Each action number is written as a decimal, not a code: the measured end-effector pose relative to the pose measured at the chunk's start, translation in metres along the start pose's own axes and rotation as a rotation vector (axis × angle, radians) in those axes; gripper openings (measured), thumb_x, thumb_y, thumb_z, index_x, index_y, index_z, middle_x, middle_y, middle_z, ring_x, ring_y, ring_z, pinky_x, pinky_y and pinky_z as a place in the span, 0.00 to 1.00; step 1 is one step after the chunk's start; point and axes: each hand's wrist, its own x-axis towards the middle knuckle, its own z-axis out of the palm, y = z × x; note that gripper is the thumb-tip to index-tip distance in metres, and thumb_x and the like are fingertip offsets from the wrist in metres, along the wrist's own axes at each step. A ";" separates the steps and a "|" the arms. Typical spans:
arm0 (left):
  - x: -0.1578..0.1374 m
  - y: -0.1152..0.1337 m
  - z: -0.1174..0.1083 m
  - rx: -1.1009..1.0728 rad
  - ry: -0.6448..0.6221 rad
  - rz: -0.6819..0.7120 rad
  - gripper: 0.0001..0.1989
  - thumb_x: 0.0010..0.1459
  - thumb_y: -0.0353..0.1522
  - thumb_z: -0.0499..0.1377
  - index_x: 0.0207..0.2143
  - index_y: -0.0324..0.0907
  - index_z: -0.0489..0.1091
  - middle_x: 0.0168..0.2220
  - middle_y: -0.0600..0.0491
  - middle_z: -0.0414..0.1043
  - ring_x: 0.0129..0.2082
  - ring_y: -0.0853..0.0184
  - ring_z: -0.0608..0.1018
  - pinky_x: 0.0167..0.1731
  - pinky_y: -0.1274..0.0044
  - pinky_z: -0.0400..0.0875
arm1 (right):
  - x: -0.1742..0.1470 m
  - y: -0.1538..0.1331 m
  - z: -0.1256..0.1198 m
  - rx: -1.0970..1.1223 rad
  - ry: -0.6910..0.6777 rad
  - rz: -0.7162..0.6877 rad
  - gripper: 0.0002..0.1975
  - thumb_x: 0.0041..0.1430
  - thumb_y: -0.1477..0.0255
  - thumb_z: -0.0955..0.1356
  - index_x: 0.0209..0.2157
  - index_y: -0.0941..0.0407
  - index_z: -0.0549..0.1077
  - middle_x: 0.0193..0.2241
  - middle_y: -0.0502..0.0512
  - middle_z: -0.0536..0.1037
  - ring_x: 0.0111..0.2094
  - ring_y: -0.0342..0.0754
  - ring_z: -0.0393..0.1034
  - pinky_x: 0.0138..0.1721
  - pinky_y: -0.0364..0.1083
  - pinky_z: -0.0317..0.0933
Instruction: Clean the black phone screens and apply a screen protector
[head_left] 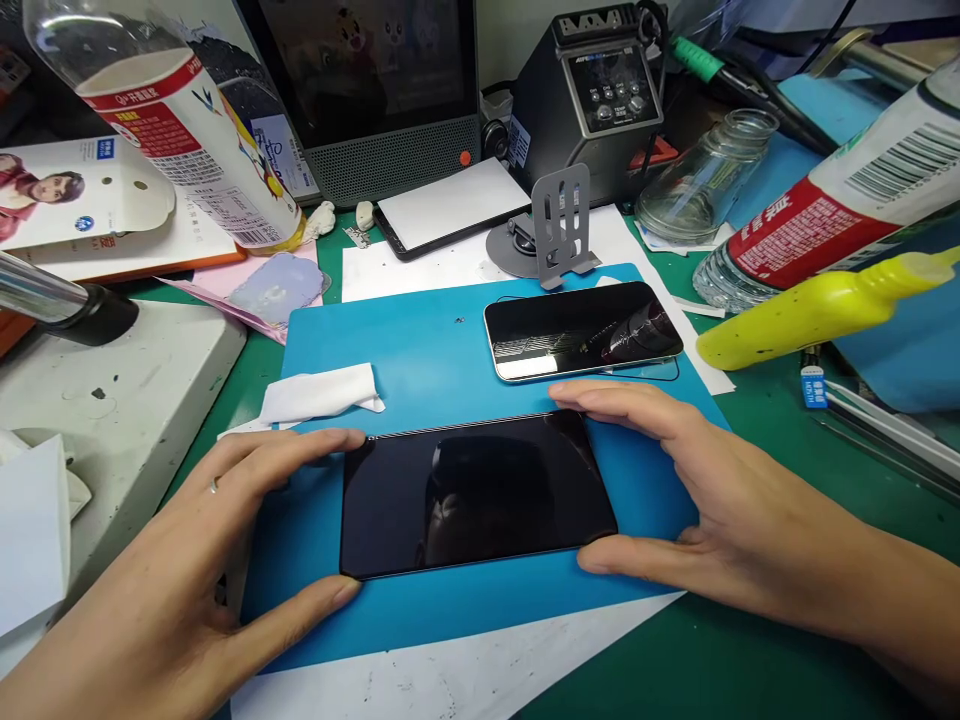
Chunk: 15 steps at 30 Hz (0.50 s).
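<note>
A black smartphone (480,495) lies face up on a blue mat (420,345), its dark screen showing reflections. My left hand (210,530) grips the left end, with a finger at the far corner and the thumb at the near corner. At the opposite end, my right hand (727,500) holds the phone the same way between fingers and thumb. Just beyond it sits a second phone (585,335) with a light frame and a glossy black screen. A folded white wipe (322,392) rests on the mat's left side, near my left fingers.
Behind the mat are a grey phone stand (562,225), a white-topped phone panel (454,205), a screen device (390,155) and a soldering station (600,90). A yellow squeeze bottle (810,315), water bottle (832,200) and tweezers (892,425) lie right. A drink bottle (202,140) leans left.
</note>
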 end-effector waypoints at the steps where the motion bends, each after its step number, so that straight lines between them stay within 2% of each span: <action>1: 0.000 0.000 0.000 0.001 0.002 0.001 0.30 0.62 0.42 0.62 0.65 0.59 0.58 0.60 0.52 0.66 0.57 0.51 0.71 0.51 0.63 0.76 | 0.000 0.000 0.000 0.004 0.000 0.009 0.41 0.57 0.56 0.74 0.66 0.50 0.57 0.64 0.61 0.68 0.60 0.60 0.70 0.62 0.57 0.66; 5: 0.000 0.000 0.001 0.006 0.003 -0.004 0.30 0.62 0.43 0.62 0.64 0.59 0.58 0.60 0.52 0.67 0.56 0.51 0.71 0.51 0.63 0.77 | -0.002 0.002 0.001 0.029 0.017 0.005 0.47 0.54 0.55 0.76 0.69 0.48 0.53 0.64 0.60 0.68 0.61 0.61 0.69 0.61 0.56 0.67; 10: 0.000 -0.002 -0.002 0.020 -0.009 -0.001 0.31 0.61 0.43 0.62 0.65 0.59 0.57 0.61 0.53 0.67 0.57 0.52 0.71 0.53 0.64 0.76 | -0.004 0.005 0.003 0.106 0.082 -0.049 0.61 0.48 0.50 0.78 0.73 0.43 0.40 0.66 0.59 0.65 0.64 0.63 0.65 0.61 0.58 0.67; 15: 0.001 -0.006 -0.006 0.040 -0.053 0.025 0.37 0.60 0.44 0.64 0.67 0.59 0.53 0.63 0.53 0.66 0.57 0.53 0.72 0.54 0.64 0.76 | -0.003 0.005 0.001 0.091 0.110 -0.046 0.62 0.47 0.49 0.78 0.73 0.40 0.38 0.66 0.55 0.66 0.64 0.63 0.64 0.62 0.58 0.66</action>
